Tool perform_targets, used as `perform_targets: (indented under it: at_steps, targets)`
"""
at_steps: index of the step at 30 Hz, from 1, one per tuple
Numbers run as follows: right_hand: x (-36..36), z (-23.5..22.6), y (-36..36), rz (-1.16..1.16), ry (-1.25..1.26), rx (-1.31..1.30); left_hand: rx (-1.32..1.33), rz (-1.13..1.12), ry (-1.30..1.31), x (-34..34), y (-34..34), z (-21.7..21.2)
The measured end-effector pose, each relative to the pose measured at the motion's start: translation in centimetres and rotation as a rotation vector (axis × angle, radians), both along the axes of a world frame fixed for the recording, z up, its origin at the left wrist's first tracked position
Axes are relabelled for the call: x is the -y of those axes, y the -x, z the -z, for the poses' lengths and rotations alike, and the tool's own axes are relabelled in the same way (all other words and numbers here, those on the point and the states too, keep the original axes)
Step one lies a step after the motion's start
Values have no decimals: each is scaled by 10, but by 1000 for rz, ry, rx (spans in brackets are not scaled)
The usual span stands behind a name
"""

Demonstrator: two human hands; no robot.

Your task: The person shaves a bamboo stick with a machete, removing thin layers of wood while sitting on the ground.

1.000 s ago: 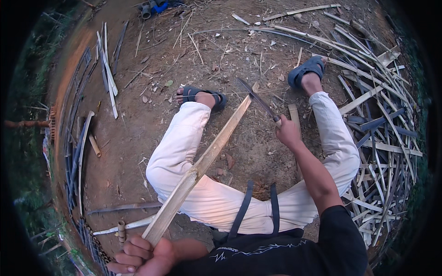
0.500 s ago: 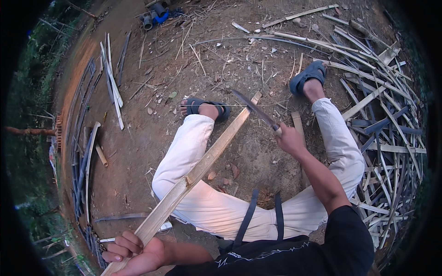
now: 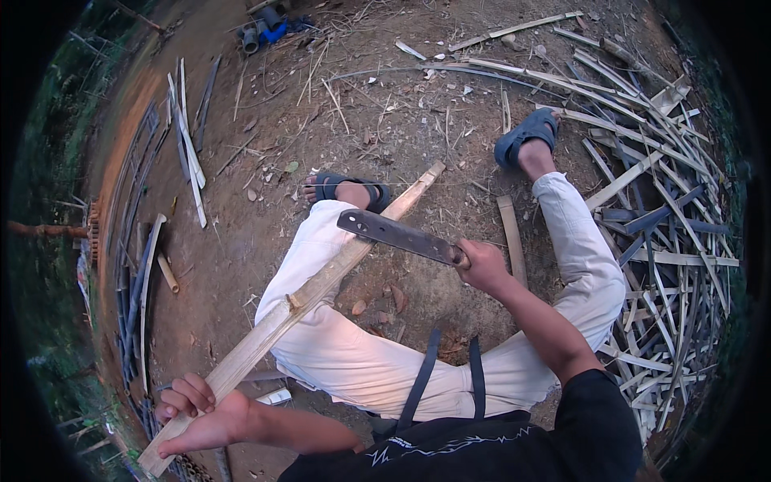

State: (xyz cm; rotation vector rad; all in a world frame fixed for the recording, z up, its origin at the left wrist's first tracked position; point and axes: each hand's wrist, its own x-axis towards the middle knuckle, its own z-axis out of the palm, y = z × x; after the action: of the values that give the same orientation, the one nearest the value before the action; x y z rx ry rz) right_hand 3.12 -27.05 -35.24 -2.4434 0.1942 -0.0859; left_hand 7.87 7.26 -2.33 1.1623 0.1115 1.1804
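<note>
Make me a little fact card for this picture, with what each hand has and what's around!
Left hand: holds the near end of a long pale strip
Right hand: grips a broad dark knife
Knife position: crosses over the strip; touching or not, I can't tell
Footwear: dark sandals
Right side: heap of loose strips
Ground: brown dirt

one knife [image 3: 401, 238], one held slat [image 3: 249, 345], two sandals [image 3: 522, 133] show.
</note>
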Motion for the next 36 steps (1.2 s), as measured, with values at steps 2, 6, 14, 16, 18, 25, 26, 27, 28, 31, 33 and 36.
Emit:
perform_targets:
  at_steps: [2, 6, 14, 16, 18, 25, 26, 27, 28, 31, 33, 36]
  targets:
    - [7, 21, -3, 125, -5, -225, -27, 13, -9, -3, 1, 2]
    - [13, 16, -29, 199, 55, -311, -19, -53, -13, -3, -2, 4]
    - [34, 50, -21, 206, 124, -289, -97, -91, 2, 1, -4, 2]
    - [13, 10, -29, 77, 83, -223, -63, -126, 16, 0, -1, -2]
    - [8, 11, -4, -23, 66, -126, -80, -125, 40, -3, -1, -4]
    - [33, 25, -22, 184, 119, -334, -26, -16, 17, 6, 4, -4]
    - [25, 11, -10, 128, 44, -252, -23, -41, 49, 6, 3, -6]
    - [23, 4, -2, 102, 16, -233, -8, 24, 36, 4, 4, -2]
    - [14, -1, 5, 74, -20, -216, 6, 89, 15, -2, 3, -2]
    - [-9, -20, 19, 9, -153, -30, 171, 413, -64, -7, 6, -1]
    - [-18, -26, 23, -20, -200, 57, 327, 808, -125, -13, 13, -1]
    - [-13, -6, 10, 180, -145, -174, 311, 739, -134, -8, 22, 3]
